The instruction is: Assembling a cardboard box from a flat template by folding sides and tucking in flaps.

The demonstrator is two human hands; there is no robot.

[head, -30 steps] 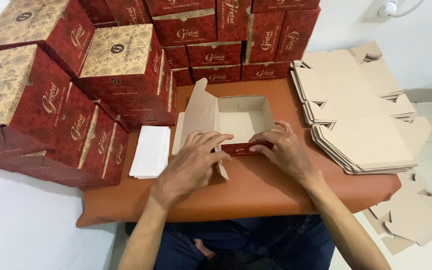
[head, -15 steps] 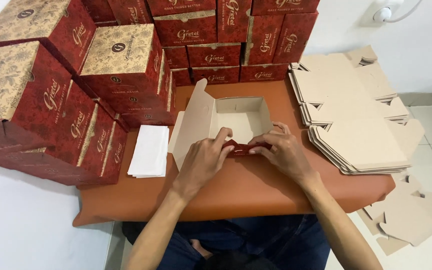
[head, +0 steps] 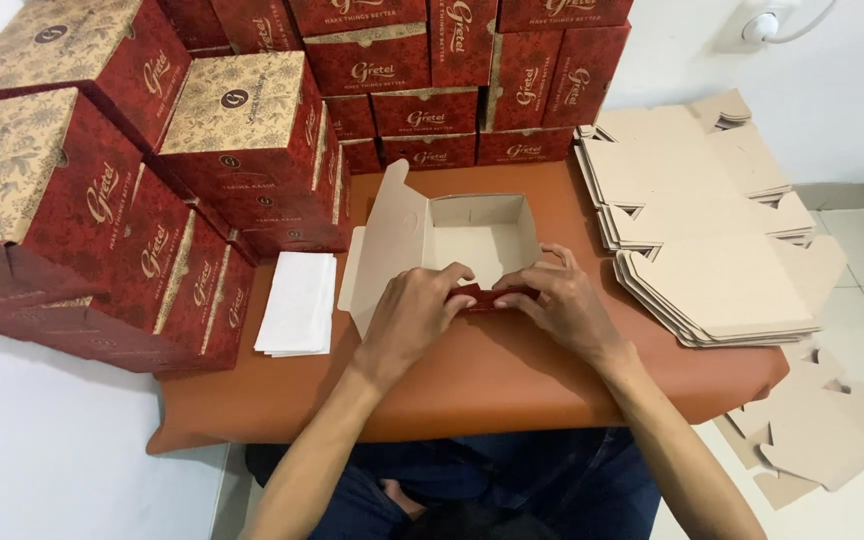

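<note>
Sitting at the centre of the frame on the brown table (head: 472,385), the half-folded cardboard box (head: 477,235) stands open-topped, its plain lid flap raised on the left side. Both hands meet at its near wall: the left hand (head: 414,312) curls over the red front flap (head: 492,298) with fingers bent and pinching it, and the right hand (head: 562,305) presses the same flap from the other side, fingers closed on its edge. Most of that flap is covered by the fingers, so how far it is tucked in cannot be made out.

Compared with half a second ago, the hands have drawn closer together on the flap.

Just left of the box lies a stack of white sheets (head: 297,303). Finished red boxes (head: 252,150) are piled across the upper left and top of the frame, partly cut off. Flat unfolded blanks (head: 712,260) are stacked at the right, and loose cardboard scraps (head: 817,440) lie on the floor at lower right.
</note>
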